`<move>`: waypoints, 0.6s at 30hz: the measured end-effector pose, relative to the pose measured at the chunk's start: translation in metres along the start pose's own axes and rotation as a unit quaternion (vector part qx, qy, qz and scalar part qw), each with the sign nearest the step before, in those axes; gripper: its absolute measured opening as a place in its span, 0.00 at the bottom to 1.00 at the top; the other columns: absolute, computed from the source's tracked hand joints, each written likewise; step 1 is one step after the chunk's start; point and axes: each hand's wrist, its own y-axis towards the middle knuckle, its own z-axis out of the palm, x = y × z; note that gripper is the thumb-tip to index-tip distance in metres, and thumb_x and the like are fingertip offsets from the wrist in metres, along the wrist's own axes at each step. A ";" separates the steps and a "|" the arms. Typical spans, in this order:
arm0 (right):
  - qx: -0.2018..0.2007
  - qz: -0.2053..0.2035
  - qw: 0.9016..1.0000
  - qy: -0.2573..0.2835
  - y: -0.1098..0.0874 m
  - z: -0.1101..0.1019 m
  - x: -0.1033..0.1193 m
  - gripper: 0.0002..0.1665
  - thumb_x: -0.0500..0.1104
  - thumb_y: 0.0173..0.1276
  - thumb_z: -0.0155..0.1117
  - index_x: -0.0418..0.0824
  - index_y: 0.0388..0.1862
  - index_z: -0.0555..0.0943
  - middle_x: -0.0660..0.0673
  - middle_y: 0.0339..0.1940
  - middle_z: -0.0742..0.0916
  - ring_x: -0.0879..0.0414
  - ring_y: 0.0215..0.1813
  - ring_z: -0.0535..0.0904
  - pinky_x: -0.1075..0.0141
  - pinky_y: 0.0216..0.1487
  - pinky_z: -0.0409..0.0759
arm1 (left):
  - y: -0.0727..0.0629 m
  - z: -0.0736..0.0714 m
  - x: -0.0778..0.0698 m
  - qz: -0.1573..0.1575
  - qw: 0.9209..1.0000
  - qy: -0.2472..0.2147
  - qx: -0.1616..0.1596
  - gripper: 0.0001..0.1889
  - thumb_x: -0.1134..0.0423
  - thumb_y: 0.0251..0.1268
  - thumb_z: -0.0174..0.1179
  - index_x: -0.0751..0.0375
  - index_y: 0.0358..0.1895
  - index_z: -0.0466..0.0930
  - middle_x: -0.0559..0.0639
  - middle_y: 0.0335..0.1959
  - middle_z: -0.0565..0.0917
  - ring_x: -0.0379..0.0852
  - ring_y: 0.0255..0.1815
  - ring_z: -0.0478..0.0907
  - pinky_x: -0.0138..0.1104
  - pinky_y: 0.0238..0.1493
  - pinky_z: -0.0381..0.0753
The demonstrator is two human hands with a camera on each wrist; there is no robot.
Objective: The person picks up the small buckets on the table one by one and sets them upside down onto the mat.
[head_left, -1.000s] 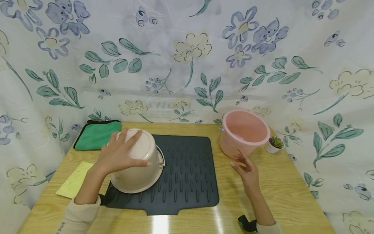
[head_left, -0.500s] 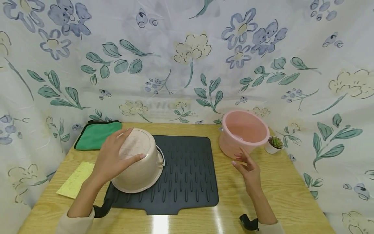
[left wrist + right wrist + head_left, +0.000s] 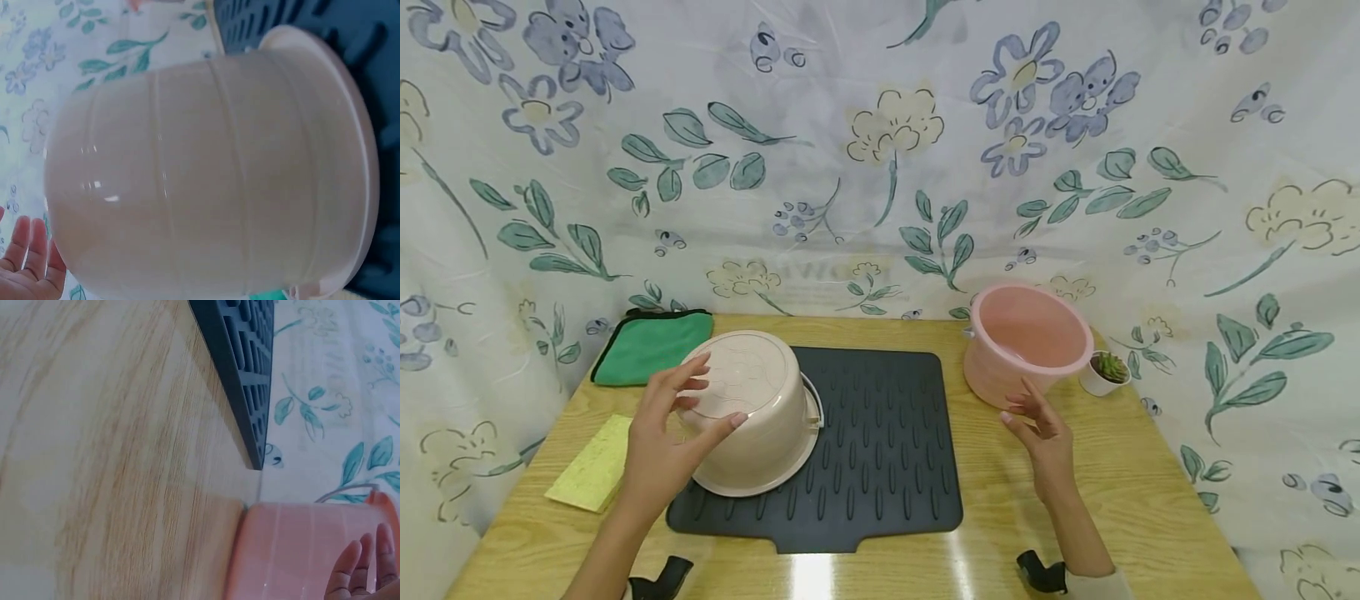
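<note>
A beige bucket stands upside down on the left part of a dark ribbed drying mat. Its handle shows along its right side. My left hand is at the bucket's near left side with fingers spread and loosely bent, holding nothing; whether it touches the bucket I cannot tell. In the left wrist view the bucket wall fills most of the picture. On the right a pink bucket stands upright with its mouth facing up. My right hand hovers in front of it, fingers relaxed and gripping nothing.
A green cloth pouch with black trim lies at the back left, and a yellow cloth lies nearer. A small potted succulent stands right of the pink bucket. A floral curtain hangs behind the wooden table.
My left hand has drawn back from the beige bucket's upturned base toward its near left side. My right hand has shifted only slightly. Both buckets stay in place.
</note>
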 end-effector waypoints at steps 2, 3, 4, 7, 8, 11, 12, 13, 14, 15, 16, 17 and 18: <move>0.001 -0.003 1.000 0.006 0.000 0.000 0.001 0.36 0.22 0.63 0.63 0.32 0.71 0.70 0.55 0.44 0.87 0.58 0.47 0.81 0.73 0.46 0.79 | -0.006 0.002 -0.003 -0.001 1.000 -0.021 -0.004 0.44 0.80 0.43 0.75 0.57 0.70 0.72 0.42 0.54 0.74 0.36 0.51 0.72 0.22 0.50 0.68; 0.000 -0.003 1.000 0.008 0.000 0.000 0.001 0.36 0.22 0.63 0.63 0.32 0.71 0.70 0.55 0.44 0.87 0.59 0.47 0.81 0.73 0.46 0.79 | -0.010 0.003 -0.004 0.000 1.000 -0.027 -0.004 0.44 0.80 0.42 0.74 0.59 0.69 0.72 0.42 0.53 0.74 0.36 0.50 0.72 0.21 0.49 0.69; -0.001 -0.002 1.000 0.009 0.000 0.000 0.001 0.36 0.22 0.63 0.63 0.32 0.71 0.70 0.55 0.44 0.87 0.59 0.47 0.81 0.73 0.46 0.79 | -0.012 0.005 -0.004 0.003 0.999 -0.033 -0.003 0.44 0.81 0.41 0.74 0.60 0.69 0.72 0.42 0.52 0.74 0.37 0.49 0.73 0.21 0.49 0.69; -0.005 -0.002 1.000 0.011 0.001 0.000 0.002 0.35 0.23 0.64 0.63 0.33 0.71 0.71 0.55 0.43 0.87 0.61 0.46 0.81 0.73 0.46 0.78 | -0.021 0.009 -0.005 0.018 0.999 -0.047 -0.003 0.45 0.84 0.38 0.74 0.63 0.69 0.72 0.45 0.50 0.75 0.37 0.46 0.73 0.21 0.47 0.71; -0.008 -0.001 1.000 0.011 0.001 0.000 0.002 0.35 0.23 0.64 0.63 0.33 0.70 0.71 0.55 0.42 0.87 0.60 0.46 0.81 0.73 0.46 0.78 | -0.023 0.010 -0.005 0.026 0.998 -0.049 -0.001 0.45 0.84 0.37 0.74 0.64 0.68 0.72 0.46 0.49 0.75 0.37 0.45 0.73 0.21 0.47 0.71; -0.011 -0.002 1.000 0.023 0.002 -0.001 0.003 0.35 0.22 0.63 0.63 0.33 0.70 0.71 0.53 0.43 0.87 0.59 0.46 0.81 0.73 0.46 0.79 | -0.031 0.016 -0.006 0.047 0.997 -0.059 0.007 0.45 0.84 0.35 0.74 0.67 0.67 0.72 0.49 0.46 0.75 0.38 0.41 0.72 0.21 0.44 0.71; -0.011 -0.002 1.000 0.028 0.003 -0.001 0.004 0.35 0.22 0.63 0.63 0.33 0.71 0.71 0.53 0.43 0.86 0.58 0.46 0.80 0.73 0.46 0.80 | -0.034 0.018 -0.007 0.052 0.997 -0.060 0.011 0.45 0.84 0.35 0.75 0.68 0.67 0.72 0.50 0.46 0.75 0.39 0.41 0.72 0.22 0.43 0.71; -0.011 -0.001 0.999 0.034 0.003 -0.001 0.005 0.35 0.22 0.63 0.63 0.33 0.71 0.71 0.52 0.44 0.86 0.58 0.46 0.80 0.72 0.47 0.81 | -0.037 0.019 -0.007 0.052 0.997 -0.061 0.019 0.45 0.84 0.36 0.75 0.67 0.67 0.72 0.50 0.46 0.75 0.38 0.41 0.71 0.22 0.43 0.71; -0.012 0.001 0.999 0.038 0.003 -0.001 0.005 0.36 0.22 0.63 0.62 0.33 0.71 0.70 0.52 0.44 0.86 0.58 0.46 0.80 0.72 0.47 0.81 | -0.040 0.021 -0.008 0.049 0.996 -0.066 0.026 0.44 0.83 0.36 0.75 0.67 0.67 0.72 0.50 0.46 0.75 0.39 0.40 0.71 0.23 0.43 0.71; -0.011 -0.001 0.999 0.041 0.003 -0.002 0.006 0.35 0.22 0.64 0.62 0.33 0.71 0.70 0.52 0.44 0.86 0.58 0.46 0.80 0.72 0.47 0.81 | -0.042 0.023 -0.008 0.045 0.996 -0.066 0.035 0.44 0.82 0.37 0.75 0.67 0.67 0.72 0.50 0.46 0.75 0.38 0.41 0.71 0.23 0.43 0.71; -0.012 -0.001 0.999 0.042 0.004 -0.002 0.006 0.35 0.22 0.64 0.62 0.33 0.71 0.70 0.52 0.44 0.86 0.58 0.46 0.80 0.72 0.47 0.81 | -0.045 0.024 -0.008 0.040 0.996 -0.064 0.043 0.44 0.81 0.38 0.76 0.65 0.67 0.72 0.50 0.46 0.75 0.38 0.41 0.71 0.24 0.43 0.71; -0.014 -0.002 0.999 0.040 0.004 -0.002 0.007 0.35 0.22 0.64 0.62 0.33 0.71 0.70 0.52 0.44 0.86 0.59 0.46 0.80 0.73 0.47 0.81 | -0.048 0.026 -0.008 0.034 0.996 -0.061 0.052 0.44 0.80 0.40 0.76 0.64 0.68 0.71 0.50 0.47 0.74 0.37 0.41 0.71 0.24 0.43 0.71; -0.016 -0.003 0.999 0.042 0.004 -0.002 0.007 0.35 0.22 0.64 0.62 0.33 0.71 0.70 0.52 0.43 0.86 0.59 0.46 0.80 0.73 0.46 0.81 | -0.050 0.027 -0.007 0.027 0.996 -0.056 0.061 0.43 0.79 0.41 0.76 0.62 0.68 0.71 0.50 0.46 0.74 0.37 0.41 0.71 0.25 0.43 0.71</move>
